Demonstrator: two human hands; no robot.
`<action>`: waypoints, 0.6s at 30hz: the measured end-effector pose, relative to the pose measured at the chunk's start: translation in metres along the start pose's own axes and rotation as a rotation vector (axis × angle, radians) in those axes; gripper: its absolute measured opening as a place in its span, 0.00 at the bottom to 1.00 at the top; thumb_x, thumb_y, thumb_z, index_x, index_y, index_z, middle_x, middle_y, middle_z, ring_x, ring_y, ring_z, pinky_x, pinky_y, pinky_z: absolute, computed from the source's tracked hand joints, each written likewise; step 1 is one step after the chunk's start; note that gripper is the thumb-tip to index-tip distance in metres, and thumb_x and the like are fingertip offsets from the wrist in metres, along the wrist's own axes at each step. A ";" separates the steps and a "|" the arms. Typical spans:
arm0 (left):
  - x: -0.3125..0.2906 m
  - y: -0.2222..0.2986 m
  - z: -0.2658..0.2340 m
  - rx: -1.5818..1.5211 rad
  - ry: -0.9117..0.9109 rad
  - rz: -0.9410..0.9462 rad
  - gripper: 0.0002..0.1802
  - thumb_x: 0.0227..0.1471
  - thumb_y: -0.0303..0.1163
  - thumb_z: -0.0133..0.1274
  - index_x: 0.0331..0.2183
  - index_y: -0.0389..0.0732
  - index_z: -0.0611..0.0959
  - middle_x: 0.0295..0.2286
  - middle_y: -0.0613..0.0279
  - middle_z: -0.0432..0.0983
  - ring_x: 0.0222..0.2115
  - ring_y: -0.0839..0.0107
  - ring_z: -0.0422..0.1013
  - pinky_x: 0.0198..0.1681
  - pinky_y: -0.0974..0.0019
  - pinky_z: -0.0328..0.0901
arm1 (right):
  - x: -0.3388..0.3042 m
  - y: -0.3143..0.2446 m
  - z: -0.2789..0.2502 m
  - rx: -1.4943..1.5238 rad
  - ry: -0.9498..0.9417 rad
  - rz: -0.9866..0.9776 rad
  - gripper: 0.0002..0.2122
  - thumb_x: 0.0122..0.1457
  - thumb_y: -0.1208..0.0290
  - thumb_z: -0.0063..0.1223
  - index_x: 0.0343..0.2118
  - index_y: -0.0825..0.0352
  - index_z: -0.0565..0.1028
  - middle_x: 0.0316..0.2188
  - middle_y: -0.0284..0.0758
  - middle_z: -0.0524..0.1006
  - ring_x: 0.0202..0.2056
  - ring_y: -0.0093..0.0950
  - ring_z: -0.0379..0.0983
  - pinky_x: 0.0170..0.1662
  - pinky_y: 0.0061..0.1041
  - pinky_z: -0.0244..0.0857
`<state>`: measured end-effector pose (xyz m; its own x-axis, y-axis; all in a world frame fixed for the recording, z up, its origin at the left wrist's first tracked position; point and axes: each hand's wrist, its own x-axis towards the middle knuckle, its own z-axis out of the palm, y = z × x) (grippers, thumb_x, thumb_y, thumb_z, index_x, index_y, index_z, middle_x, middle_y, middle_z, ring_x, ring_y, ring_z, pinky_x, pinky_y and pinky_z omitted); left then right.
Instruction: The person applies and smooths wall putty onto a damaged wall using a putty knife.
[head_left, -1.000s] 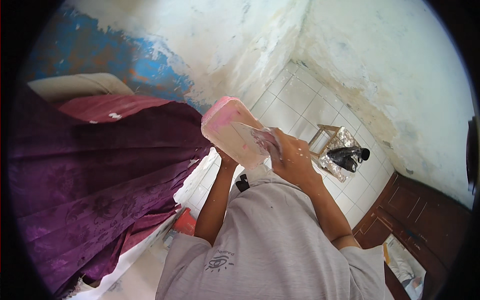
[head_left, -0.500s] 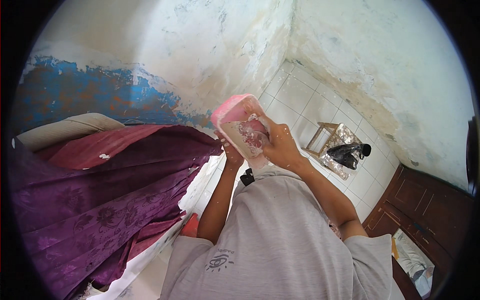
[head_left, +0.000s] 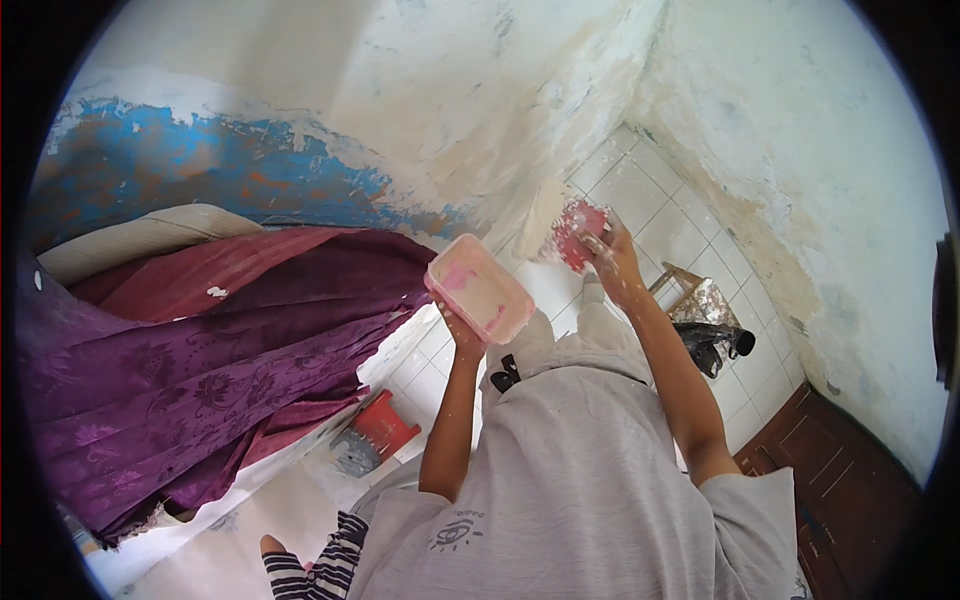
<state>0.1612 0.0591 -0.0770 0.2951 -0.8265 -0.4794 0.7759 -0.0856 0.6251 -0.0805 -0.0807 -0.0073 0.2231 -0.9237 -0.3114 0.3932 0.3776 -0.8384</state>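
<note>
My left hand [head_left: 466,334] holds a pink plastic tub [head_left: 524,315] from below and the side, tilted so its inside faces up. Pale putty coats the tub's inside, with pink showing through in patches. To the right of the tub and apart from it, my right hand [head_left: 620,270] grips a red putty scraper [head_left: 577,235], smeared with white putty. Its wide pale blade [head_left: 540,218] points left toward the wall corner. White specks of putty cling to my right fingers.
A patchy wall [head_left: 230,165] with exposed blue paint stands ahead. Purple cloth [head_left: 220,400] covers something at left, beside a rolled beige mat [head_left: 150,240]. A red bucket [head_left: 385,425] and a striped sleeve [head_left: 335,555] are lower left. Right are a splattered stool [head_left: 713,297], black bag [head_left: 700,350] and brown door [head_left: 830,480].
The scraper has come out of the pink tub and moved right and away from it with my right hand. My left hand has lowered the tub slightly.
</note>
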 end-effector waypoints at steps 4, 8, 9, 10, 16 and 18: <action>-0.014 0.006 -0.022 -0.010 0.039 0.090 0.47 0.51 0.75 0.39 0.62 0.54 0.61 0.57 0.62 0.63 0.57 0.56 0.62 0.56 0.42 0.63 | 0.061 0.079 0.013 -0.067 0.037 0.093 0.13 0.60 0.79 0.52 0.47 0.73 0.68 0.37 0.41 0.77 0.37 0.27 0.78 0.39 0.25 0.76; -0.005 0.020 -0.045 -0.099 -0.022 0.039 0.43 0.56 0.71 0.37 0.62 0.53 0.61 0.58 0.63 0.62 0.57 0.58 0.63 0.58 0.44 0.62 | 0.111 0.126 0.046 -0.141 0.227 0.188 0.11 0.58 0.80 0.52 0.44 0.74 0.70 0.37 0.42 0.78 0.34 0.29 0.79 0.36 0.27 0.78; -0.002 0.024 -0.051 -0.068 -0.059 0.014 0.44 0.55 0.71 0.37 0.62 0.53 0.60 0.58 0.63 0.62 0.58 0.58 0.63 0.58 0.44 0.62 | 0.118 0.129 0.055 -0.124 0.208 0.173 0.11 0.58 0.80 0.52 0.44 0.74 0.70 0.37 0.42 0.78 0.34 0.29 0.79 0.36 0.27 0.78; 0.001 0.027 -0.057 -0.024 -0.032 -0.027 0.44 0.55 0.71 0.38 0.63 0.53 0.59 0.58 0.63 0.61 0.58 0.58 0.62 0.58 0.43 0.62 | 0.124 0.130 0.064 -0.073 0.249 0.192 0.10 0.57 0.80 0.51 0.43 0.74 0.71 0.36 0.43 0.78 0.33 0.30 0.79 0.35 0.27 0.78; 0.015 0.043 -0.084 -0.015 -0.121 -0.015 0.46 0.53 0.73 0.40 0.63 0.53 0.58 0.58 0.60 0.61 0.58 0.57 0.62 0.58 0.41 0.63 | 0.145 0.110 0.096 0.017 0.243 0.114 0.08 0.53 0.79 0.50 0.36 0.76 0.73 0.29 0.43 0.79 0.30 0.32 0.79 0.35 0.28 0.76; 0.021 0.046 -0.093 -0.030 -0.152 -0.079 0.46 0.53 0.73 0.39 0.63 0.53 0.58 0.58 0.59 0.62 0.58 0.56 0.62 0.58 0.40 0.62 | 0.147 0.107 0.099 0.037 0.258 0.085 0.07 0.52 0.80 0.48 0.34 0.76 0.73 0.27 0.44 0.79 0.29 0.33 0.78 0.35 0.28 0.75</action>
<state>0.2553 0.0900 -0.1155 0.1466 -0.8929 -0.4258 0.8102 -0.1386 0.5696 0.0827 -0.1693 -0.0985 0.0239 -0.8727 -0.4876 0.4160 0.4522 -0.7889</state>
